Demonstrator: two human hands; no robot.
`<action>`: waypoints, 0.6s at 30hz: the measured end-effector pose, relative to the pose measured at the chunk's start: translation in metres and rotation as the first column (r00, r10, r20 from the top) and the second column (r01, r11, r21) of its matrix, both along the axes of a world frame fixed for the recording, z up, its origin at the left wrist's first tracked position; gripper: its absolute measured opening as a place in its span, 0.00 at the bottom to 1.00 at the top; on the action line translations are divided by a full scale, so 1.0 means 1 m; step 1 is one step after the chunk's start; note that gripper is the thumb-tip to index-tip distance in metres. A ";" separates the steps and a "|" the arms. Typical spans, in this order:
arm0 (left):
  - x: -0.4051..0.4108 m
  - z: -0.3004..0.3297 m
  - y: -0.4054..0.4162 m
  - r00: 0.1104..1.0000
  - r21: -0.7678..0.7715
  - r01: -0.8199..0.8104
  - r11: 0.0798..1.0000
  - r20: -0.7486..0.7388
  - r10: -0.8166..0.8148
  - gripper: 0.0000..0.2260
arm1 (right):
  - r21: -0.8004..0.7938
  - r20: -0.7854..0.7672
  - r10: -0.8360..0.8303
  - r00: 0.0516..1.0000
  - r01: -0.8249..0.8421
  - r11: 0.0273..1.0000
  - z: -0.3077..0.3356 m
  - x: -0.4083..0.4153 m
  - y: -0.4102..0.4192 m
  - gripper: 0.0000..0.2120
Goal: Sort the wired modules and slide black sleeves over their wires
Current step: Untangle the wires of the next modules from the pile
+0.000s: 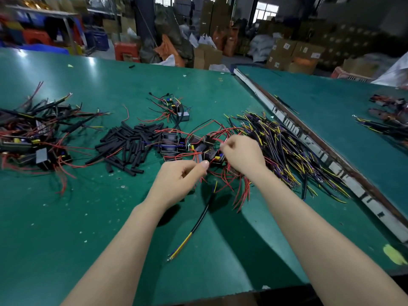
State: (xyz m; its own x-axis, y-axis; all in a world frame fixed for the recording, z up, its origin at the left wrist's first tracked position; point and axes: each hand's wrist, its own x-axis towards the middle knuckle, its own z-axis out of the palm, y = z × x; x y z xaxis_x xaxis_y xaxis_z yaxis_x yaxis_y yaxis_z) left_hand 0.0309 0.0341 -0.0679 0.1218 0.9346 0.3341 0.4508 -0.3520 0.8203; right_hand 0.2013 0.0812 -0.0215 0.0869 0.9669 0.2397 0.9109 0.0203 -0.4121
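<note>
A cluster of small wired modules (194, 144) with tangled red wires lies at the middle of the green table (66, 217). My left hand (180, 181) pinches thin red wires at the near edge of that cluster. My right hand (241, 154) pinches a red wire just right of the modules, fingers curled. A pile of loose black sleeves (128, 146) lies left of the modules. One sleeved wire bundle (194, 226) with yellow and blue ends lies on the table between my forearms.
A heap of finished sleeved modules (37, 135) sits at the far left. A large spread of yellow, purple and black wires (284, 151) lies to the right, beside a metal rail (331, 155) dividing off a second table. One more module (176, 109) lies further back.
</note>
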 end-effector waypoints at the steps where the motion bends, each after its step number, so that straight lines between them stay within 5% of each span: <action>1: 0.000 0.002 0.001 0.996 -0.008 -0.022 1.000 0.088 0.023 0.21 | 0.064 -0.181 0.023 0.983 -0.011 0.998 0.006 0.001 0.000 0.12; 3: 0.003 0.006 0.002 0.949 -0.099 0.006 0.995 0.315 0.025 0.16 | 0.225 -0.513 0.144 0.846 -0.030 0.974 0.022 -0.001 -0.005 0.10; 5: 0.004 0.014 0.003 0.842 -0.236 0.116 0.965 0.539 0.030 0.17 | 0.364 -0.646 0.315 0.695 -0.083 0.928 0.033 -0.005 -0.016 0.09; 8: 0.000 0.023 0.006 0.583 -0.328 0.344 0.880 0.809 0.073 0.22 | 0.348 -0.628 0.502 0.595 -0.362 0.865 0.036 -0.012 -0.033 0.10; 11: -0.004 0.025 0.009 0.377 -0.322 0.438 0.839 0.913 0.154 0.24 | 0.043 -0.520 0.583 0.624 -0.662 0.748 0.023 -0.012 -0.048 0.07; 14: -0.003 0.022 0.009 0.425 -0.380 0.377 0.845 0.881 0.207 0.12 | -0.230 -0.398 0.593 0.700 -0.702 0.674 0.010 -0.010 -0.056 0.10; 18: -0.004 0.018 0.009 0.512 -0.434 0.398 0.808 0.836 0.197 0.07 | 0.052 -0.566 0.415 0.712 -0.472 0.880 0.008 -0.007 -0.048 0.10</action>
State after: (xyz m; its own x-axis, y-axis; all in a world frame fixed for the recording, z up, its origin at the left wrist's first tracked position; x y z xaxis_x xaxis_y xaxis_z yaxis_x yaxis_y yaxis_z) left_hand 0.0274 0.0427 -0.0500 0.1798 0.9648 -0.1919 -0.5334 0.2595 0.8051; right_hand 0.1938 0.0331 -0.0136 -0.2698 0.9424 0.1978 0.4248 0.3009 -0.8538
